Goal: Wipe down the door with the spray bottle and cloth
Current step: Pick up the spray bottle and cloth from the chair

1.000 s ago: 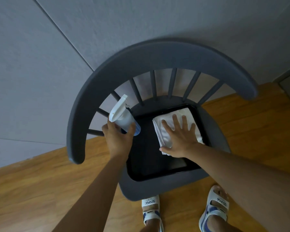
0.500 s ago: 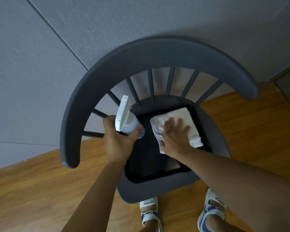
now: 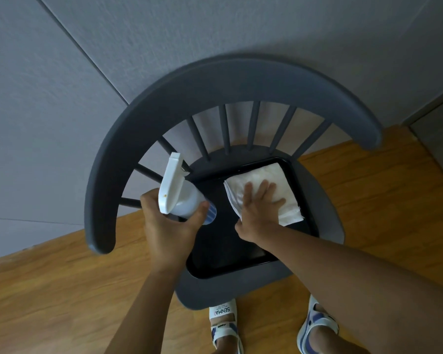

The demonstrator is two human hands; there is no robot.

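Left hand [image 3: 168, 227]: fingers and thumb curled round the body of the spray bottle [image 3: 180, 194], which it holds lifted above the left edge of the tray, white trigger head pointing up and away.

Right hand [image 3: 260, 209]: fingers straight and slightly spread, laid flat on the cloth; the thumb sits at the cloth's near-left edge.

Cloth [image 3: 265, 191]: white, folded to a rough square, lying in the far right corner of the black tray [image 3: 223, 251].

Tray: rests on the seat of a dark grey spindle-back chair [image 3: 230, 80] that stands against a grey wall [image 3: 164, 34].

Handling, bottle: judged to be light, rigid plastic with a smooth wall; a grip round the body or neck, forefinger free for the trigger, looks secure.

Handling, cloth: judged to be soft and limp; the layers may fan open, so a pinch through all folds at the near edge would suit better than a lift from one corner.

Edges: the tray's raised rim borders the cloth on its far and right sides; the curved chair rail arches above and behind both hands.

Open room: the clear way out is upward and toward the person, over the front of the seat.

Door: not identifiable in this view.
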